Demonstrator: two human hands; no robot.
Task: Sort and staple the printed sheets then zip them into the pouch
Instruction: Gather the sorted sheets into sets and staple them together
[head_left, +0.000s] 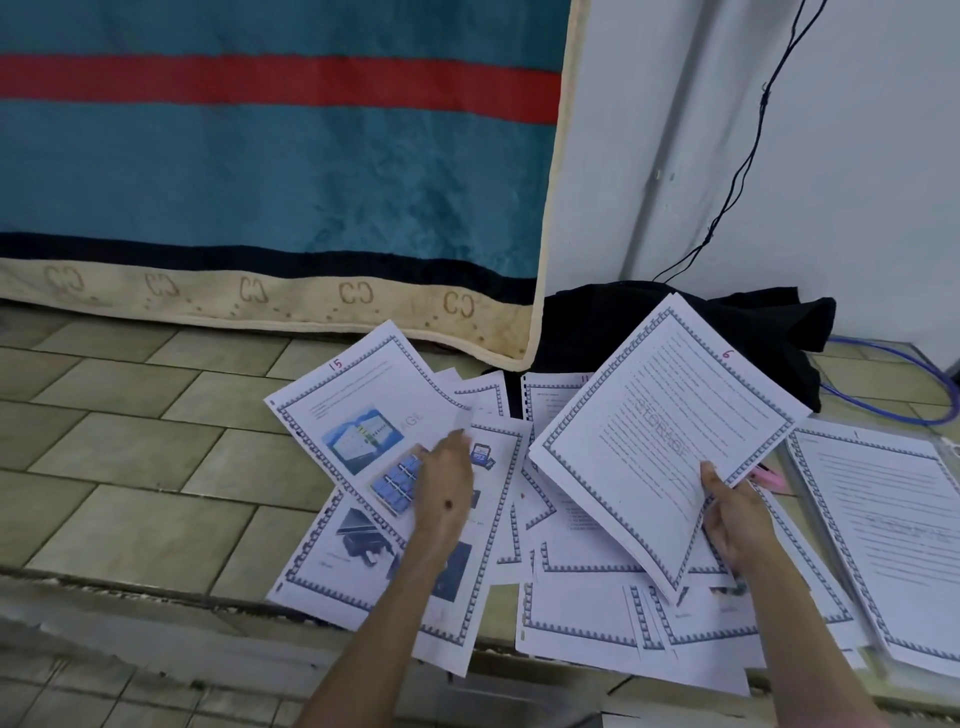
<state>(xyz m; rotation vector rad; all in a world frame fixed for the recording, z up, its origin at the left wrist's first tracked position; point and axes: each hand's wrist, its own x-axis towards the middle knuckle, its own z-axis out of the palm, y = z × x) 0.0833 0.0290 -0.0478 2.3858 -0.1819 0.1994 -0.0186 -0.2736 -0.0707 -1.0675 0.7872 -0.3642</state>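
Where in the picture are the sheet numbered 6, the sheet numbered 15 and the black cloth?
sheet numbered 6 (660, 431), head view, middle of its printed text.
sheet numbered 15 (363, 415), head view, upper printed picture.
black cloth (587, 322), head view, left part by the blanket.

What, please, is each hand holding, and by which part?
The right hand pinches sheet 6 by its bottom corner; the left hand holds nothing.

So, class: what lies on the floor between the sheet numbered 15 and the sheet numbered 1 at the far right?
In the head view, a loose spread of overlapping bordered sheets covers the floor between sheet 15 and sheet 1; sheet 6, held in the right hand, hangs above it.
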